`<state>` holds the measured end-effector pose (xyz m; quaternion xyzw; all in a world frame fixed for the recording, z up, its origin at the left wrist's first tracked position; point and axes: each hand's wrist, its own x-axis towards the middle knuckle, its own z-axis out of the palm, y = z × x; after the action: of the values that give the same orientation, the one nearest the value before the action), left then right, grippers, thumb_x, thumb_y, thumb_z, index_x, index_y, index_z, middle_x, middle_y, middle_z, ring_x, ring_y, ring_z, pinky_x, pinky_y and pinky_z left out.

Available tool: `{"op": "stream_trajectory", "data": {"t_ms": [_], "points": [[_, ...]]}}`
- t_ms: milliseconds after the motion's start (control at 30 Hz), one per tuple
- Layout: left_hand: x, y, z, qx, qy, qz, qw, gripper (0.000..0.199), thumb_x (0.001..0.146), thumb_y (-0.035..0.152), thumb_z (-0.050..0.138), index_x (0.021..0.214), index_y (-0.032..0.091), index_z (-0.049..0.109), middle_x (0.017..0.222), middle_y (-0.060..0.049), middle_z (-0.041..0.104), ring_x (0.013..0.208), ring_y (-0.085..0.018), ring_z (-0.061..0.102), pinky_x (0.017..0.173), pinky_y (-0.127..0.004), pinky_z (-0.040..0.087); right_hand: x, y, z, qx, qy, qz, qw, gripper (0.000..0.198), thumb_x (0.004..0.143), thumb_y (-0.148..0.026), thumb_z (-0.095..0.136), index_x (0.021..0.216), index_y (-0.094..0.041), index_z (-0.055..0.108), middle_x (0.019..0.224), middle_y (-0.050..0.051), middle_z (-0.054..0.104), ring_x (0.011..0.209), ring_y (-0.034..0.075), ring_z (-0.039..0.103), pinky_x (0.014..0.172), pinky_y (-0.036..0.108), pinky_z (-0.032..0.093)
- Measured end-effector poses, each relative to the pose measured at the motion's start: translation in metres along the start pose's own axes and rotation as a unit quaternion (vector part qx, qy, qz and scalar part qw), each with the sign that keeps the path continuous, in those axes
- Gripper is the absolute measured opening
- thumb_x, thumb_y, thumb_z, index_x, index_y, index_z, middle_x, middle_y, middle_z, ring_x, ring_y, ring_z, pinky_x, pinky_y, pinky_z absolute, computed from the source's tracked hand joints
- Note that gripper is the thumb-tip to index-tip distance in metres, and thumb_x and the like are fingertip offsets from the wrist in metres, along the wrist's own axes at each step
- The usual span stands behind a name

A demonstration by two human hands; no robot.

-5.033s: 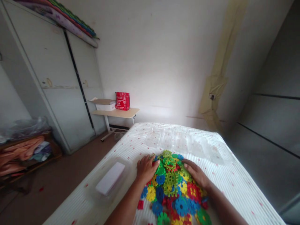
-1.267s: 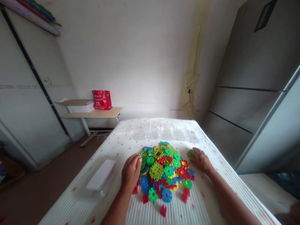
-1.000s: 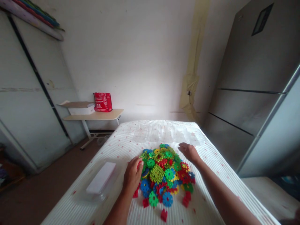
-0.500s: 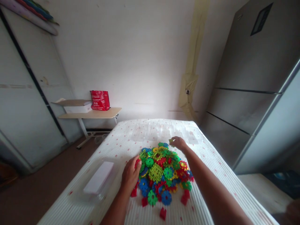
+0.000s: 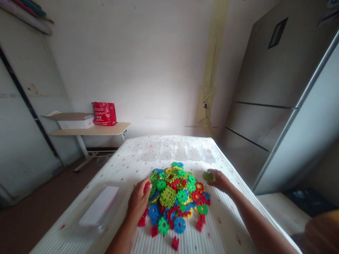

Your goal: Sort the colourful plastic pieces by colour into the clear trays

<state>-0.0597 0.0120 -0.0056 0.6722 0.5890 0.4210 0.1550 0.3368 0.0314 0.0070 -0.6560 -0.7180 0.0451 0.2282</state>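
A heap of plastic interlocking building pieces in red, blue, green and yellow lies on the bed-like padded surface. At the heap's left edge, my left hand is closed around a red plastic piece, partly covered by the fingers. My right hand is to the right of the heap, apart from it, pinching a yellow-green plastic piece. Among the heap sits a square yellow-green lattice block. Several loose red pieces, one of them a red block, lie along the near side.
Clear plastic trays stand beyond the heap. On the left lies a clear container with a white box in it. A side table holds a red bag. A refrigerator stands on the right.
My right hand has moved from the heap's far edge rightward and nearer, carrying the yellow-green piece. My left hand stays at the heap's left edge. The view has turned slightly right.
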Motion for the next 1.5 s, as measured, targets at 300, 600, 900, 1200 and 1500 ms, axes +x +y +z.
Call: {"op": "stream_trajectory", "data": {"t_ms": [300,600,900,1200,1500], "points": [[0.002,-0.002,0.0,-0.019,-0.01,-0.006,1.0,0.042,0.084,0.045,0.039,0.11,0.019,0.058,0.113,-0.009,0.064,0.107,-0.022,0.058,0.098,-0.039,0.043,-0.002,-0.015,-0.005,-0.101,-0.019,0.031,0.994,0.039,0.064,-0.018,0.059,0.102,-0.019,0.062,0.101,0.007,0.066,0.094,0.023,0.059,0.078,0.028,0.044],[0.001,-0.003,0.0,-0.015,-0.001,-0.002,1.0,0.04,0.084,0.043,0.041,0.109,0.019,0.06,0.111,-0.008,0.065,0.105,-0.021,0.059,0.096,-0.038,0.044,0.004,-0.035,-0.011,-0.078,-0.032,0.07,0.994,0.036,0.074,-0.035,0.06,0.107,-0.021,0.061,0.101,0.008,0.065,0.089,0.02,0.061,0.076,0.028,0.044],[0.001,-0.001,0.001,-0.017,-0.009,-0.004,1.0,0.039,0.084,0.043,0.041,0.11,0.019,0.059,0.113,-0.008,0.064,0.108,-0.021,0.058,0.097,-0.038,0.043,0.004,-0.027,-0.001,-0.075,-0.051,0.037,0.995,0.045,0.068,-0.032,0.064,0.111,-0.022,0.06,0.109,0.007,0.063,0.099,0.022,0.057,0.078,0.029,0.044],[0.0,0.0,0.0,-0.011,-0.002,-0.002,1.0,0.038,0.084,0.042,0.041,0.11,0.02,0.059,0.11,-0.008,0.065,0.105,-0.021,0.058,0.095,-0.038,0.044,0.0,-0.028,0.01,-0.103,-0.021,0.052,0.993,0.045,0.07,-0.025,0.057,0.115,-0.025,0.058,0.113,0.007,0.062,0.102,0.025,0.055,0.079,0.032,0.042],[0.0,-0.001,0.001,-0.019,-0.003,0.004,1.0,0.039,0.083,0.041,0.043,0.11,0.019,0.059,0.112,-0.009,0.064,0.106,-0.021,0.058,0.096,-0.038,0.044,0.012,-0.015,-0.01,-0.048,0.03,0.012,0.998,0.046,0.065,-0.014,0.057,0.11,-0.023,0.06,0.11,0.006,0.064,0.101,0.022,0.056,0.087,0.031,0.043]]}}
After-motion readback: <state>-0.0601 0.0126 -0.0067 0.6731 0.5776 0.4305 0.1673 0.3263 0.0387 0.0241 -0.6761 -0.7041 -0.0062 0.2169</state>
